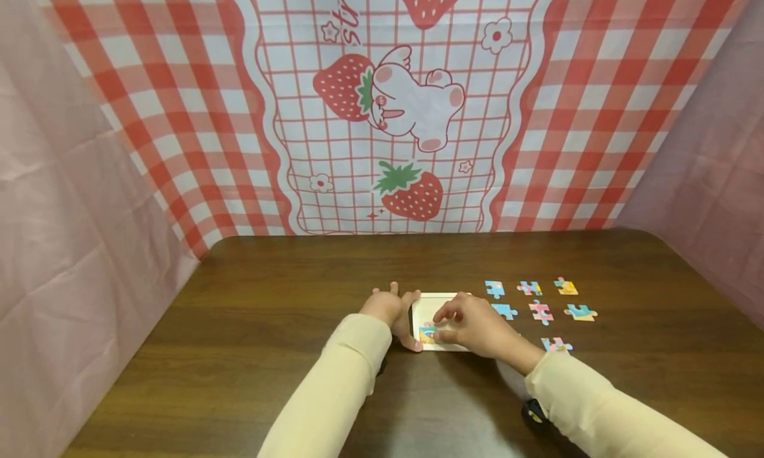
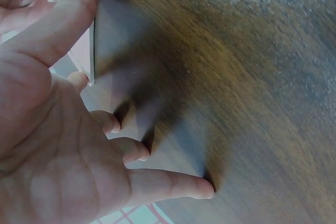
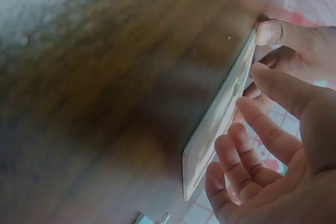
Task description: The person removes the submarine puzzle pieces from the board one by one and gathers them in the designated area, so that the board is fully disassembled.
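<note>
A shallow white puzzle tray [image 1: 442, 295] lies flat on the table. One jigsaw piece [image 1: 426, 335], yellow and teal with a pink tab, is in its near left corner. My left hand [image 1: 389, 309] is spread at the tray's left side, thumb at the near corner and index finger by the far corner. Its other fingertips rest on the wood in the left wrist view. Over the tray, my right hand [image 1: 477, 324] has thumb and index fingertips apart at the piece's right side. Its palm hides much of the tray's right part.
Several loose jigsaw pieces lie right of the tray, among them a pink one [image 1: 540, 312], a teal and yellow one [image 1: 581, 313] and one by the right sleeve [image 1: 556, 344]. A red checked strawberry cloth [image 1: 412, 133] hangs behind the brown table [image 1: 268, 352].
</note>
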The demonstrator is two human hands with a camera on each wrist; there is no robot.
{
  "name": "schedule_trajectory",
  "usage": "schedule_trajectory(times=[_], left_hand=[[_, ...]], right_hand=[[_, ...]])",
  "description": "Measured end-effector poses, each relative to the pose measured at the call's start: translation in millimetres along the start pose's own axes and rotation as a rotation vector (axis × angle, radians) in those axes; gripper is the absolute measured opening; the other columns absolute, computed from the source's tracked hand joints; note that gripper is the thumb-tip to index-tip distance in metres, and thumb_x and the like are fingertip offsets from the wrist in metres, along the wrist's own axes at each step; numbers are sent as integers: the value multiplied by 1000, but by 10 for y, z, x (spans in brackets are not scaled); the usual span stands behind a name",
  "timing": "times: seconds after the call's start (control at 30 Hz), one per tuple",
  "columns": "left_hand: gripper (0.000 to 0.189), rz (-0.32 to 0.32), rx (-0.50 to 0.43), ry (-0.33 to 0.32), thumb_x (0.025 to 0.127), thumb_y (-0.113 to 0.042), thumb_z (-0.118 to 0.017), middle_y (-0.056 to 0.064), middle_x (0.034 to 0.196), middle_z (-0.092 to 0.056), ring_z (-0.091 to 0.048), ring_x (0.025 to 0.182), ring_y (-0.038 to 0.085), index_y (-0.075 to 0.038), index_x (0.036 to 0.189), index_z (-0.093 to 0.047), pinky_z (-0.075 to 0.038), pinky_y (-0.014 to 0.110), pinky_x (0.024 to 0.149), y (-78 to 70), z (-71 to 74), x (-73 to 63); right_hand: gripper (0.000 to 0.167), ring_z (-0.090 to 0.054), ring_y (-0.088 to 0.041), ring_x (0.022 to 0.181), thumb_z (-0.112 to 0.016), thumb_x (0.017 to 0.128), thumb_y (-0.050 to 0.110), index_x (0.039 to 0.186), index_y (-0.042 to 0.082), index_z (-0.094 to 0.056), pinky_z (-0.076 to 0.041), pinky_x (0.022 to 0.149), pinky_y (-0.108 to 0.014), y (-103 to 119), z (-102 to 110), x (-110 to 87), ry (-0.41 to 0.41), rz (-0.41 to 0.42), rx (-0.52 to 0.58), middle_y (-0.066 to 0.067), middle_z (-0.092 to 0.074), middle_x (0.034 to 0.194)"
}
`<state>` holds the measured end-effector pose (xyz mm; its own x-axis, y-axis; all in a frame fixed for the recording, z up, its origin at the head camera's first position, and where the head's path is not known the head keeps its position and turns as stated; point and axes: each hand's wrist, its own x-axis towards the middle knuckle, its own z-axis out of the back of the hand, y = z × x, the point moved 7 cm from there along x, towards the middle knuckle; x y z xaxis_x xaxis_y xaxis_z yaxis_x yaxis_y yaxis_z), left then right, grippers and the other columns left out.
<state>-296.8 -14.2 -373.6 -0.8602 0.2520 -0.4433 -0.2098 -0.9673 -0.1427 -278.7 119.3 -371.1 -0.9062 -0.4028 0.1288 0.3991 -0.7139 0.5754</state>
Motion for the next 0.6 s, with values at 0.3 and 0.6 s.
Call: schedule_trajectory(times=[0.3, 0.6], left_hand=[[103, 11, 8, 8, 82, -52, -82, 17, 168, -14, -20, 150, 48, -27, 163, -24, -40, 53, 112, 13, 1, -10], [104, 2, 16, 7, 82, -52, -82, 17, 168, -15, -20, 149, 49, -27, 163, -23, -42, 51, 111, 13, -2, 1]], right_hand=[[25, -60, -15, 83, -90, 77, 24, 98, 13, -81, -51, 72, -35, 25, -38, -22, 25, 5, -53, 2, -64, 93], [22, -55, -13, 79, -91, 75, 22, 86, 16, -74, -48, 71, -34, 4, -16, 23, 7, 64, -103, 2, -60, 87]])
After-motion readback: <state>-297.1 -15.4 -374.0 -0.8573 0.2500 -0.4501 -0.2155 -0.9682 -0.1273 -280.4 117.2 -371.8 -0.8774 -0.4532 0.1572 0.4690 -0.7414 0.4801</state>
